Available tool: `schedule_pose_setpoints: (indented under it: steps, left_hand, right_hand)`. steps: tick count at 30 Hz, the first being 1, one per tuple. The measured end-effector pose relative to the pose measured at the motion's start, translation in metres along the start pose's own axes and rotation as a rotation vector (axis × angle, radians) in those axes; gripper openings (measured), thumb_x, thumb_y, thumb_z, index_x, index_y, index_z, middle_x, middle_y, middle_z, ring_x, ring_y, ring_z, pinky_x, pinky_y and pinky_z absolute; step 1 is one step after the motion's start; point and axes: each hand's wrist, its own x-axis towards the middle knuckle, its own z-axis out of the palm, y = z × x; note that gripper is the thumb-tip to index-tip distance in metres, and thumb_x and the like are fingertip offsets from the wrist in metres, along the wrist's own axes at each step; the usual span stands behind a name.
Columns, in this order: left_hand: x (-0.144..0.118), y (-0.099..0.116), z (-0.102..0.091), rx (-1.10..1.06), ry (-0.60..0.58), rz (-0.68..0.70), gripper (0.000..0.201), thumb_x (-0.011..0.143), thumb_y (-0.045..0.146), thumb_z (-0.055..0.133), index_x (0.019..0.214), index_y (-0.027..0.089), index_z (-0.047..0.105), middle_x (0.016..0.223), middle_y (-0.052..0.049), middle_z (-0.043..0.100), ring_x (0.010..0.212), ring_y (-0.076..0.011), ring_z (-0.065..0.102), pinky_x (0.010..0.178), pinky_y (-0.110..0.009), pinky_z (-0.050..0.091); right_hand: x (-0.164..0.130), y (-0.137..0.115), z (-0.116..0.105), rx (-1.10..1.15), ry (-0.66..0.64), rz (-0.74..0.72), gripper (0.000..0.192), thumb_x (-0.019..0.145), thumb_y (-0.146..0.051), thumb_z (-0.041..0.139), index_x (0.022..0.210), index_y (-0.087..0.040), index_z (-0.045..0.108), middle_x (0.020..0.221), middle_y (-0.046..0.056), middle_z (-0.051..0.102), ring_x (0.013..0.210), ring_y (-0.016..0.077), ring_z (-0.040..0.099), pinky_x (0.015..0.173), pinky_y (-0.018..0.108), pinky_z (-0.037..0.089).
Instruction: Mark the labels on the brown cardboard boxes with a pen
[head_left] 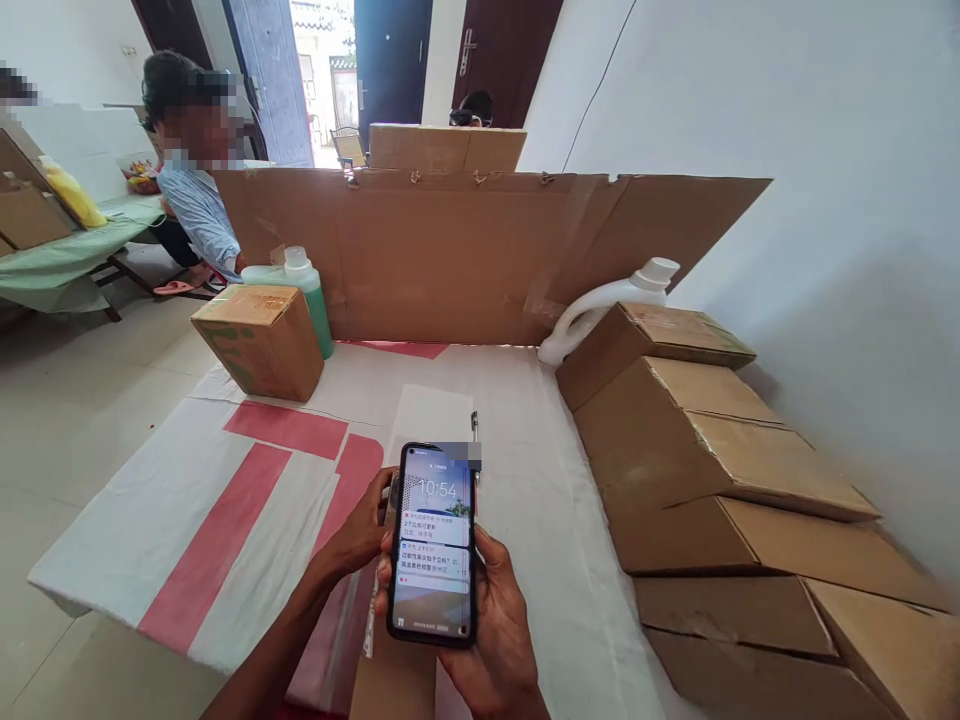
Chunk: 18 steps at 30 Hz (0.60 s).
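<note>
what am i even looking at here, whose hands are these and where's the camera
There is no machine here. The one picture comes from a camera worn on a person's head, looking forward and down, so the hands at the bottom are that person's own. The right hand holds a smartphone with its screen lit; the left hand touches the phone's left edge. Below lies a table under a white cloth with red stripes. On it stand a small cardboard box, a green bottle behind it, a pen, a white jug, and a row of closed boxes along the right. A cardboard sheet stands across the back. Another person sits at the far left.
</note>
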Motion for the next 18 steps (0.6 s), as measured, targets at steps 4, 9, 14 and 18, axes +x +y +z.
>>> schedule_pose_setpoints:
  steps: [4,9,14,18]
  left_hand:
    - [0.002,-0.010,-0.001,0.068,-0.001,-0.015,0.069,0.081,0.056,0.074,0.136,0.024,0.049,0.137,-0.009,0.059,0.118,-0.0296,0.060,0.102,-0.043,0.048]
    - [0.001,-0.011,-0.003,0.143,-0.033,-0.006,0.054,0.086,0.050,0.071,0.129,0.025,0.050,0.125,-0.006,0.065,0.117,-0.0273,0.062,0.103,-0.040,0.048]
    - [0.001,-0.010,-0.007,0.165,-0.052,-0.036,0.054,0.089,0.052,0.067,0.133,0.028,0.047,0.131,-0.006,0.063,0.120,-0.0275,0.061,0.103,-0.040,0.047]
    - [0.001,-0.012,-0.009,0.193,-0.026,-0.022,0.058,0.085,0.054,0.070,0.132,0.026,0.049,0.130,-0.006,0.063,0.121,-0.0288,0.060,0.105,-0.041,0.046]
  right_hand:
    - [-0.001,-0.001,-0.004,0.014,0.054,-0.049,0.044,0.091,-0.051,0.059,0.111,-0.015,0.075,0.101,0.013,0.079,0.094,0.0308,0.075,0.081,0.047,0.061]
    - [-0.002,-0.025,-0.033,-0.042,0.098,-0.170,0.051,0.090,-0.058,0.062,0.114,-0.015,0.075,0.106,0.013,0.079,0.094,0.0292,0.075,0.086,0.046,0.060]
    - [0.016,-0.067,-0.099,-0.292,0.298,-0.288,0.072,0.085,-0.077,0.058,0.111,-0.013,0.075,0.098,0.014,0.079,0.087,0.0272,0.076,0.082,0.039,0.060]
    - [0.037,-0.090,-0.147,-0.760,0.591,-0.365,0.079,0.079,-0.088,0.046,0.088,-0.015,0.073,0.073,0.014,0.075,0.070,0.0291,0.074,0.067,0.040,0.059]
